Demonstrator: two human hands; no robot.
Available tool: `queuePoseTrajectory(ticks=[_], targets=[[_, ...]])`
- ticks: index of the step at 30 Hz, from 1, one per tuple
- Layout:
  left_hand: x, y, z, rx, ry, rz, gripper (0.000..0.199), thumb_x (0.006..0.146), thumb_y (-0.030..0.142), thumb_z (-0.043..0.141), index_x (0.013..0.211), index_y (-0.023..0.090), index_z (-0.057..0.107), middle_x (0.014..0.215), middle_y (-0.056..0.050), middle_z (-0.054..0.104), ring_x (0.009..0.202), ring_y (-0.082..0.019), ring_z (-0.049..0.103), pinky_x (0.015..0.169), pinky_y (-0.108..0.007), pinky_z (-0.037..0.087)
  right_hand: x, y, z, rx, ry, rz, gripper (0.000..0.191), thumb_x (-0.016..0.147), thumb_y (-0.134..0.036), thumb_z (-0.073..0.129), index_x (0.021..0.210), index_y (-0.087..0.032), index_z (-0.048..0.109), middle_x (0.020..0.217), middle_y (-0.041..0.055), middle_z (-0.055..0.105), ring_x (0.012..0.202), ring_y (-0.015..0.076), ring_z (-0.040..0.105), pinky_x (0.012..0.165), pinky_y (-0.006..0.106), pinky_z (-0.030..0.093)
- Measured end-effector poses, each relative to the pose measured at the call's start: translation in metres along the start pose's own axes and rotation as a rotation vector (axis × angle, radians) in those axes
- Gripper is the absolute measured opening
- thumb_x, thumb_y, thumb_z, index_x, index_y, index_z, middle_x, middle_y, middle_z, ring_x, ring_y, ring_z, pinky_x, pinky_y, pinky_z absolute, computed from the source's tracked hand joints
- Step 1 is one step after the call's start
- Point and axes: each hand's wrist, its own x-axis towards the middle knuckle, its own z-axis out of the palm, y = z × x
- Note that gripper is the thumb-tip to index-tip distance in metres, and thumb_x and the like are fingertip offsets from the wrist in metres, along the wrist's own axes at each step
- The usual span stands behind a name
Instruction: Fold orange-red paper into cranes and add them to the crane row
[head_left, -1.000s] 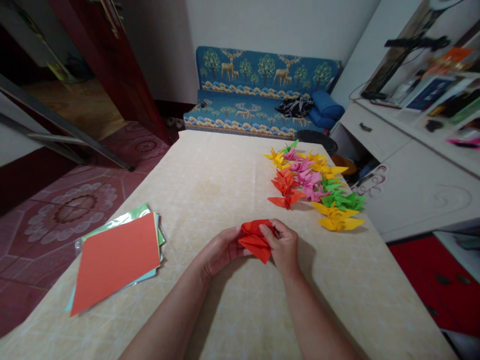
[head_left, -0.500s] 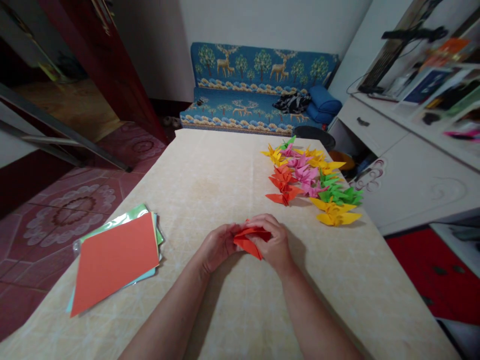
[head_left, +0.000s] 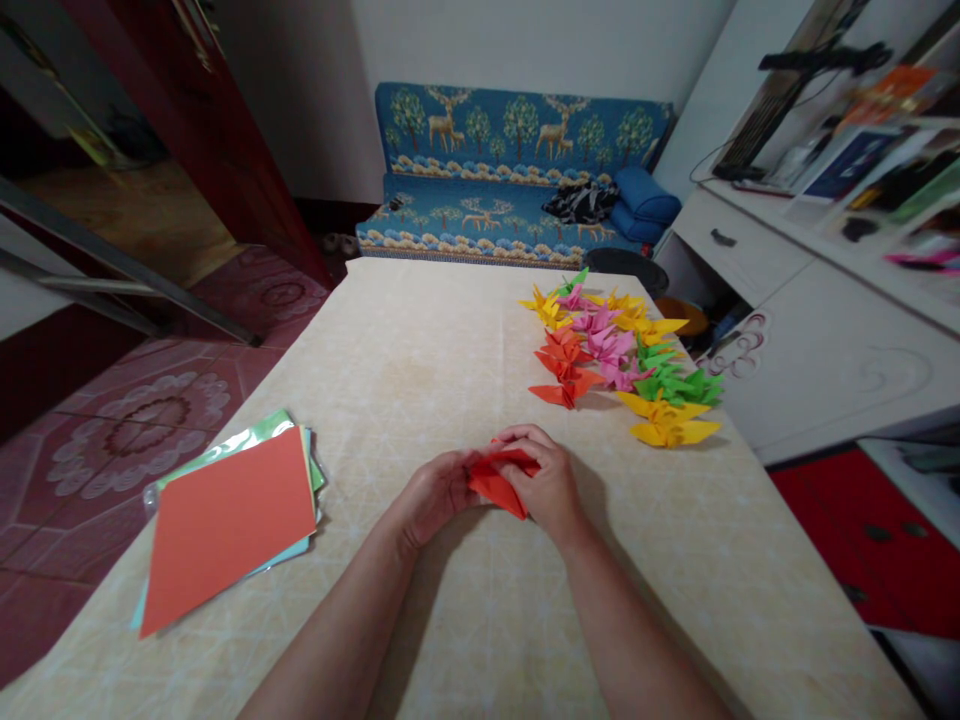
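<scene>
A folded piece of red paper (head_left: pixel 501 484) is held between both hands, near the middle of the table (head_left: pixel 420 370). My left hand (head_left: pixel 444 492) is closed on its left end, with some fingertips hidden behind it. The right end is pinched in my right hand (head_left: pixel 546 478), thumb in front and fingers curled over the top. Beyond, to the right, sit several folded paper cranes: red (head_left: pixel 568 388), pink (head_left: pixel 611 350), green (head_left: pixel 679 382) and yellow (head_left: pixel 667 420). At the left lies a stack of paper sheets with a red sheet (head_left: pixel 229 525) on top.
Past the far table edge is a blue patterned sofa (head_left: pixel 487 215) with dark cloth on it. A dark round stool (head_left: pixel 626 268) stands by the far right corner. A white cabinet (head_left: pixel 840 340) is at the right, and a metal frame (head_left: pixel 127 265) stands at the left.
The fingers of my right hand have shifted slightly on the red paper, and its front face looks flatter. The whole view has moved very slightly.
</scene>
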Motion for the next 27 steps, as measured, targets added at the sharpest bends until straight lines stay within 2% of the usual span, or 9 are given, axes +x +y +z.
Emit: queuePoseTrajectory(ticks=[3, 7, 9, 16, 21, 27], targets=[[0.0000, -0.0011, -0.0034, 0.017, -0.061, 0.022, 0.022, 0.085, 0.019, 0.055, 0.093, 0.009, 0.073, 0.094, -0.013, 0.072, 0.081, -0.020, 0.065, 0.079, -0.034, 0.052, 0.0005, -0.0030, -0.0005, -0.008, 0.047, 0.036, 0.017, 0.073, -0.006, 0.060, 0.081, -0.019, 0.069, 0.088, 0.0048, 0.064, 0.085, 0.0169, 0.062, 0.077, 0.028, 0.051], [-0.0005, -0.0008, -0.0054, 0.042, -0.203, 0.025, 0.034, 0.087, 0.025, 0.058, 0.117, 0.010, 0.064, 0.106, -0.015, 0.069, 0.091, -0.021, 0.065, 0.085, -0.033, 0.051, 0.0014, -0.0044, -0.0011, 0.022, 0.086, 0.077, 0.011, 0.075, -0.012, 0.062, 0.081, -0.019, 0.068, 0.088, 0.0048, 0.064, 0.084, 0.0176, 0.062, 0.076, 0.027, 0.050], [-0.0009, -0.0006, -0.0045, 0.070, -0.241, 0.030, 0.037, 0.088, 0.026, 0.058, 0.122, 0.011, 0.061, 0.112, -0.015, 0.067, 0.095, -0.021, 0.064, 0.087, -0.033, 0.050, 0.0013, -0.0043, -0.0012, 0.043, 0.096, 0.104, 0.009, 0.075, -0.014, 0.063, 0.081, -0.019, 0.067, 0.087, 0.0043, 0.064, 0.082, 0.0173, 0.062, 0.075, 0.027, 0.050], [0.0003, -0.0023, -0.0047, 0.150, -0.198, 0.044, 0.027, 0.087, 0.028, 0.060, 0.105, 0.011, 0.067, 0.100, -0.013, 0.070, 0.086, -0.018, 0.065, 0.086, -0.032, 0.051, 0.0022, -0.0052, -0.0022, 0.049, 0.073, 0.130, 0.009, 0.074, -0.017, 0.066, 0.082, -0.019, 0.069, 0.090, 0.0044, 0.064, 0.084, 0.0182, 0.062, 0.076, 0.028, 0.049], [0.0004, -0.0027, -0.0034, 0.181, -0.195, 0.044, 0.032, 0.085, 0.032, 0.062, 0.109, 0.011, 0.068, 0.098, -0.013, 0.070, 0.085, -0.018, 0.065, 0.085, -0.031, 0.051, 0.0025, -0.0045, -0.0031, 0.062, 0.053, 0.170, 0.014, 0.070, -0.013, 0.063, 0.083, -0.018, 0.068, 0.089, 0.0043, 0.064, 0.084, 0.0184, 0.061, 0.077, 0.028, 0.048], [-0.0014, -0.0039, 0.0028, 0.245, -0.193, 0.088, 0.032, 0.088, 0.034, 0.059, 0.109, 0.012, 0.068, 0.096, -0.012, 0.070, 0.082, -0.016, 0.064, 0.081, -0.027, 0.051, 0.0026, -0.0073, -0.0009, 0.078, 0.058, 0.268, 0.008, 0.068, -0.014, 0.060, 0.075, -0.016, 0.064, 0.081, 0.0022, 0.061, 0.076, 0.0162, 0.059, 0.070, 0.025, 0.047]])
